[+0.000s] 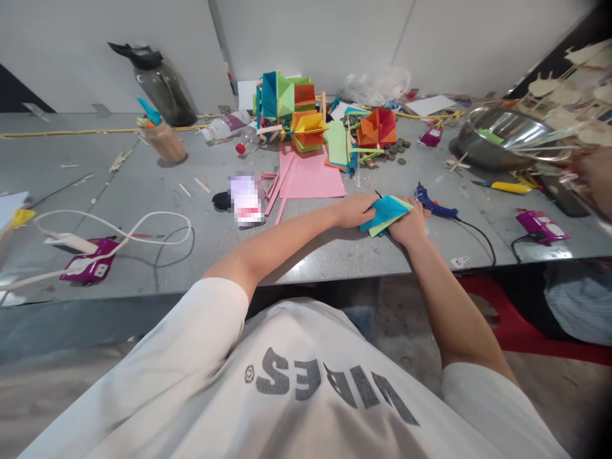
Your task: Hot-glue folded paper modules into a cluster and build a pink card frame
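Between my two hands, near the table's front edge, is a folded paper piece [388,212] in blue and light green. My left hand [354,211] is closed on its left side. On the other side my right hand [412,223] grips the same piece, its fingers partly hidden behind the paper. A blue glue gun [436,204] with a black cord lies just right of my right hand. Pink paper sheets [313,173] and pink strips lie beyond my left forearm. Behind them stand colourful folded paper constructions [291,108] with wooden sticks.
At the back left are a dark bottle [165,86] and a wooden cup [165,141]. A phone [246,201] lies left of the pink paper. To the right are a metal bowl [507,131], a yellow-handled knife [511,187] and a purple power strip [542,227]. Another person's hand [595,172] shows at the right edge.
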Demonstrator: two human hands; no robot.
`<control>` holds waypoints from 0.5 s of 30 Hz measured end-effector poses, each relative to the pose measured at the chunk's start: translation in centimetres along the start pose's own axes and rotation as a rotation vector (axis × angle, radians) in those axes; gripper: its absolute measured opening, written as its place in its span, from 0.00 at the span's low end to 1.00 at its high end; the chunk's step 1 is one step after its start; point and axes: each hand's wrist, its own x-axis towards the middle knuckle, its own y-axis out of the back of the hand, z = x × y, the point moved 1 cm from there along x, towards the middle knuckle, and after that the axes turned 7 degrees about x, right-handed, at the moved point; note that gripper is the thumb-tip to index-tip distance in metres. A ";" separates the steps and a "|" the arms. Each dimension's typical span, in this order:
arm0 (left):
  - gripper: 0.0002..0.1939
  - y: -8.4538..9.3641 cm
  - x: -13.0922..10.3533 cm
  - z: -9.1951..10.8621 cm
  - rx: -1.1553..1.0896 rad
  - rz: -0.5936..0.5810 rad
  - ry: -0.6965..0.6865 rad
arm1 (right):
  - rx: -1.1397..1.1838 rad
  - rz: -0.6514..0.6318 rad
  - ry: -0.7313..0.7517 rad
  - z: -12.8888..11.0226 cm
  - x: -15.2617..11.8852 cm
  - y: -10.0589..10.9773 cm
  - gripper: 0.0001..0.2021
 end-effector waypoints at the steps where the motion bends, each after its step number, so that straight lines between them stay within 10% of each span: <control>1: 0.16 0.3 -0.5 0.3 0.002 0.012 0.034 | 0.003 0.002 0.012 0.1 0.0 0.1 0.09; 10: 0.06 6.1 -15.5 2.0 -0.259 0.181 0.277 | 0.008 0.175 0.176 -3.0 -0.8 1.4 0.16; 15: 0.12 6.4 -22.1 0.9 -0.648 0.135 0.394 | 0.173 -0.146 0.370 -10.6 -0.8 -0.8 0.21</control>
